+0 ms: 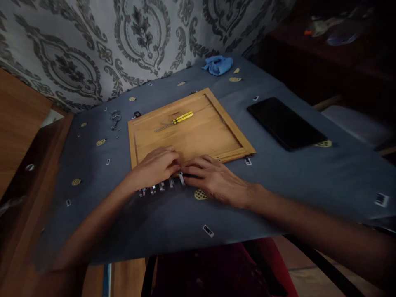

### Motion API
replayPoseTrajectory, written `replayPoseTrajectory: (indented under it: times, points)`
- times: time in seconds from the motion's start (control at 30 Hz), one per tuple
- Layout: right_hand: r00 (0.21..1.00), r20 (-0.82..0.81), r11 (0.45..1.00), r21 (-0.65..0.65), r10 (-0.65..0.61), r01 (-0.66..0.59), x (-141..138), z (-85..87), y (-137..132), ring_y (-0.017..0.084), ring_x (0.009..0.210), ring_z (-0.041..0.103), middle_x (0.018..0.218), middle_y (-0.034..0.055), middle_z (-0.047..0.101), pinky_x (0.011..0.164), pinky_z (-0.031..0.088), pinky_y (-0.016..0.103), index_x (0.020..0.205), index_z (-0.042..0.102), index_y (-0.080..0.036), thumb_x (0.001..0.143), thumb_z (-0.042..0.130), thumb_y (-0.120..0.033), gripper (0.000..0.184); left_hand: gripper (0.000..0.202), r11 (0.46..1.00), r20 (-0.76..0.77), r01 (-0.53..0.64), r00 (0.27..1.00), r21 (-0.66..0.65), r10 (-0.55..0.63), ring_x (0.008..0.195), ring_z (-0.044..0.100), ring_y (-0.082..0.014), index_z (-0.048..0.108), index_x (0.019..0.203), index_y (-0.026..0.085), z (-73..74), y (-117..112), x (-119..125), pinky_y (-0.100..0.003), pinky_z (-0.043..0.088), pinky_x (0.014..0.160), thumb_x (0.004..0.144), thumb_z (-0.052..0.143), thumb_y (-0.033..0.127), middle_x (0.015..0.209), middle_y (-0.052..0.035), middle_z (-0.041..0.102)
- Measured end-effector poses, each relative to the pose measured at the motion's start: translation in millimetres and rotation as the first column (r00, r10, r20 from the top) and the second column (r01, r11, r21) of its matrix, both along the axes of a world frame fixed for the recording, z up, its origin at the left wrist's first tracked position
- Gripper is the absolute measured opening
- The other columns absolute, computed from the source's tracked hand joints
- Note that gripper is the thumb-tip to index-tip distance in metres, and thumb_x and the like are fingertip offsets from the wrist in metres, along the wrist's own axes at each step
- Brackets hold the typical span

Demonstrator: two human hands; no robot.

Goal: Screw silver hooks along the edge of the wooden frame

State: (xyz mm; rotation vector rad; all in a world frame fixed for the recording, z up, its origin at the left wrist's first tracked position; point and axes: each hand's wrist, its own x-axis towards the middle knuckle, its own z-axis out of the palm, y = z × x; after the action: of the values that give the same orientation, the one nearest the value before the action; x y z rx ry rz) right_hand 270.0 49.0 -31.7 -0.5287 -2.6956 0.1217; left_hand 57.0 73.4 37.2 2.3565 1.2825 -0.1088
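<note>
A framed wooden panel (213, 132) lies flat on the blue patterned cloth. Both my hands meet at its front edge. My left hand (157, 165) rests over the front left part, thumb and fingers pinched together; what they hold is hidden. From the right, the curled fingers of my right hand (213, 179) close at the rightmost metal hook (181, 178). Several similar metal hooks (161, 186) stick out in a row from the front edge, below my left hand. A screwdriver (184, 118) with a yellow handle lies on the panel, beyond my hands.
Small metal parts (115, 119) lie on the cloth left of the panel. To the right is a black tablet-like slab (286, 123). A crumpled blue cloth (218, 65) sits at the back, near the patterned wall covering (142, 33). A wooden cabinet (21, 119) stands at left.
</note>
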Motion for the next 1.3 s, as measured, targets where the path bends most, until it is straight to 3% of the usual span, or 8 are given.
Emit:
replayPoseTrajectory:
  times: [0.27, 0.37, 0.47, 0.6, 0.7, 0.9, 1.3]
  points:
    - [1.0, -0.016, 1.0, -0.011, 0.011, -0.011, 0, 1.4, -1, 0.025, 0.109, 0.057, 0.122, 0.007, 0.073, 0.092, 0.046, 0.042, 0.114, 0.071, -0.017, 0.1, 0.056, -0.017, 0.02, 0.01, 0.999, 0.081, -0.036, 0.996, 0.007, 0.035, 0.09, 0.065, -0.0209, 0.066, 0.091, 0.019, 2.8, -3, -7, -0.034, 0.048, 0.082, 0.096, 0.058, 0.022, 0.093, -0.0035, 0.069]
    - [0.999, -0.036, 1.0, -0.014, 0.012, -0.013, 0, 1.5, -1, 0.025, 0.108, 0.057, 0.121, 0.0069, 0.073, 0.093, 0.047, 0.042, 0.116, 0.071, -0.018, 0.099, 0.057, -0.015, 0.022, 0.016, 0.993, 0.206, -0.113, 0.973, 0.04, 0.102, 0.093, 0.067, -0.0214, 0.065, 0.098, 0.019, 6.8, -13, -14, -0.035, 0.05, 0.083, 0.1, 0.05, 0.026, 0.096, -0.0036, 0.071]
    - [0.999, -0.043, 1.0, -0.027, 0.013, -0.014, 1, 0.9, 0, 0.025, 0.109, 0.057, 0.123, 0.0074, 0.073, 0.093, 0.047, 0.043, 0.116, 0.071, -0.019, 0.098, 0.059, -0.014, 0.022, 0.018, 0.978, 0.304, -0.197, 0.938, 0.063, 0.169, 0.106, 0.067, -0.0244, 0.062, 0.111, 0.02, 6.4, -31, -18, -0.038, 0.051, 0.091, 0.099, 0.057, 0.032, 0.11, -0.0059, 0.072]
    - [0.998, -0.06, 0.999, -0.034, 0.016, -0.018, 1, -0.2, -1, 0.026, 0.111, 0.058, 0.122, 0.0075, 0.074, 0.093, 0.047, 0.043, 0.113, 0.071, -0.017, 0.097, 0.062, -0.015, 0.019, 0.059, 0.969, 0.226, -0.203, 0.96, 0.14, 0.168, 0.12, 0.062, -0.0303, 0.052, 0.133, 0.021, -5.1, -54, -12, -0.046, 0.049, 0.102, 0.084, 0.081, 0.034, 0.128, -0.0105, 0.066]
    - [0.997, -0.073, 0.999, -0.037, 0.022, -0.025, 1, -1.0, -1, 0.026, 0.112, 0.057, 0.126, 0.0082, 0.072, 0.093, 0.048, 0.043, 0.117, 0.071, -0.016, 0.097, 0.063, -0.017, 0.021, 0.078, 0.962, 0.168, -0.192, 0.973, 0.193, 0.161, 0.122, 0.06, -0.0333, 0.045, 0.14, 0.022, -16.4, -61, -7, -0.05, 0.049, 0.103, 0.077, 0.088, 0.038, 0.13, -0.0124, 0.065]
    - [0.998, -0.069, 0.999, -0.045, 0.012, -0.015, 0, -2.1, -1, 0.026, 0.111, 0.057, 0.122, 0.0083, 0.074, 0.093, 0.047, 0.043, 0.117, 0.071, -0.018, 0.098, 0.062, -0.019, 0.021, 0.083, 0.928, 0.181, -0.239, 0.965, 0.287, 0.192, 0.118, 0.061, -0.0343, 0.042, 0.142, 0.019, -25.1, -61, -3, -0.052, 0.048, 0.103, 0.077, 0.088, 0.04, 0.125, -0.0133, 0.068]
    - [0.996, -0.083, 0.999, -0.033, 0.015, -0.017, 0, -3.0, -2, 0.026, 0.109, 0.058, 0.119, 0.0074, 0.075, 0.092, 0.048, 0.042, 0.118, 0.07, -0.017, 0.098, 0.062, -0.018, 0.022, 0.088, 0.922, 0.252, -0.286, 0.942, 0.262, 0.221, 0.118, 0.064, -0.0339, 0.037, 0.144, 0.019, -31.0, -63, -1, -0.051, 0.048, 0.102, 0.075, 0.09, 0.033, 0.124, -0.0126, 0.069]
